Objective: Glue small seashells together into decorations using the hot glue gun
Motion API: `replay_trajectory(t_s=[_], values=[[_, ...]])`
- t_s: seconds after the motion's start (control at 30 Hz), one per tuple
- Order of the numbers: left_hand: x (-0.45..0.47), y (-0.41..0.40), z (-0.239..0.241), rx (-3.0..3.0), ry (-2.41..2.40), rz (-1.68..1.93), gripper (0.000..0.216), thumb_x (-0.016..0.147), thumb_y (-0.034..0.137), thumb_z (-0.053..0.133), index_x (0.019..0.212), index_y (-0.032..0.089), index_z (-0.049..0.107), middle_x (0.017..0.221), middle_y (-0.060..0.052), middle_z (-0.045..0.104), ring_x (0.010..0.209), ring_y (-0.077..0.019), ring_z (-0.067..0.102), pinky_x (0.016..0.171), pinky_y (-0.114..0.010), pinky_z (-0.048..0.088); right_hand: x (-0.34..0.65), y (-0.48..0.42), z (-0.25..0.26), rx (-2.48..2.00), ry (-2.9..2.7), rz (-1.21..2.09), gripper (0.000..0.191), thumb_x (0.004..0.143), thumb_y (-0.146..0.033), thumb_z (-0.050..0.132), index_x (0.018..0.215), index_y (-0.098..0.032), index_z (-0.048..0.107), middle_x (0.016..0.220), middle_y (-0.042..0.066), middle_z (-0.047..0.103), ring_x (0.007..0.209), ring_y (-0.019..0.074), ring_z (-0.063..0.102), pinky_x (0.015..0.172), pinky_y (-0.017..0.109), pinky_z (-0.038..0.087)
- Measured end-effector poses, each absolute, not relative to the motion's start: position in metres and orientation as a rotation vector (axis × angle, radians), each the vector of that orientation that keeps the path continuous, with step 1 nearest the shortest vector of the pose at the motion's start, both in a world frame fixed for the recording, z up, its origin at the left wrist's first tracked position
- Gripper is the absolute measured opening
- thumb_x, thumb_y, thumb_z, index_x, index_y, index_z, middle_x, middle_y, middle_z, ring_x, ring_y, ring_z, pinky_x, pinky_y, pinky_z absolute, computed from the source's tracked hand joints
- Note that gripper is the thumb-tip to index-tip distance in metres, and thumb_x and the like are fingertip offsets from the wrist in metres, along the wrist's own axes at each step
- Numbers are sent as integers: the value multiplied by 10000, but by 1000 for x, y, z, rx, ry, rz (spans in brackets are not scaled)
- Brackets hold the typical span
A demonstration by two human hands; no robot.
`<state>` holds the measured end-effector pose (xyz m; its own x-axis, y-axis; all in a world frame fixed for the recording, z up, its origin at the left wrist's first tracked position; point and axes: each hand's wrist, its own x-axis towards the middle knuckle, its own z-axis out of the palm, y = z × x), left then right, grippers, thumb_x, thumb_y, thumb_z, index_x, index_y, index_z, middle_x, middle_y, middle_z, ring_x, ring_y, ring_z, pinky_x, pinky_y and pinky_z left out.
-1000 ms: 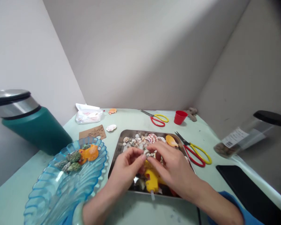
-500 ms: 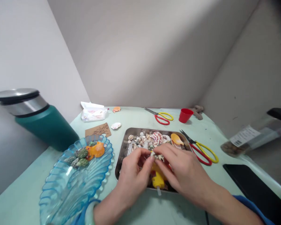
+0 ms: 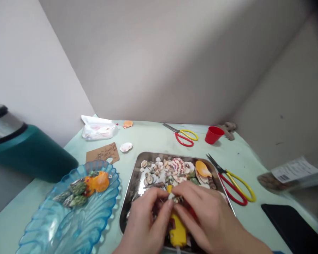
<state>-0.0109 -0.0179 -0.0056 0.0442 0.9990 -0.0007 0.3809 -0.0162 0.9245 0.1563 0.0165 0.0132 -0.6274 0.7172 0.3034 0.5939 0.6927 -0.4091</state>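
Over a metal tray (image 3: 141,186), my left hand (image 3: 148,222) and my right hand (image 3: 209,218) meet with fingers pinched on a small pale shell (image 3: 177,199). Fingertips hide much of it. Beneath them in the tray lies a yellow hot glue gun (image 3: 178,233), its clear glue stick poking toward me. Many seashells fill the far half of the tray, among them a red-and-white striped scallop shell (image 3: 178,165) and a smooth orange-yellow shell (image 3: 202,169).
Left are a blue scalloped dish (image 3: 100,211) with green and orange shell pieces and a teal bottle (image 3: 39,155). Scissors (image 3: 231,181) lie right of the tray, more scissors (image 3: 180,134) behind, by a red cup (image 3: 213,135). A black phone-like slab (image 3: 294,225) lies right.
The view has shifted, so the tray, dish and hands appear lower and the bottle further left. Both hands keep their pinch on the small shell.
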Motion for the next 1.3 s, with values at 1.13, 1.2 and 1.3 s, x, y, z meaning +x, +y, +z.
replay_trajectory(t_s=[1.13, 1.2, 1.3], values=[[-4, -18, 7, 1397, 1155, 1109, 218, 741, 351, 618, 805, 145, 591, 552, 36, 558, 488, -106, 516, 508, -226, 450, 167, 0, 14, -970, -2224, 268, 155, 848, -155, 550, 994, -192, 588, 930, 49, 659, 816, 193, 595, 716, 304, 441], [-3, -17, 6, 1402, 1159, 1109, 210, 745, 341, 602, 821, 145, 593, 544, 33, 564, 473, -111, 519, 489, -231, 447, 167, 1, 10, -961, -2202, 265, 169, 849, -164, 555, 1012, -196, 586, 937, 44, 658, 794, 185, 601, 688, 293, 448], [-4, -14, 4, 1422, 1189, 1141, 194, 746, 318, 592, 828, 144, 614, 519, 39, 547, 456, -109, 502, 467, -223, 421, 167, 4, 5, -945, -2171, 266, 181, 848, -157, 558, 1022, -206, 580, 942, 32, 656, 771, 170, 608, 659, 278, 452]])
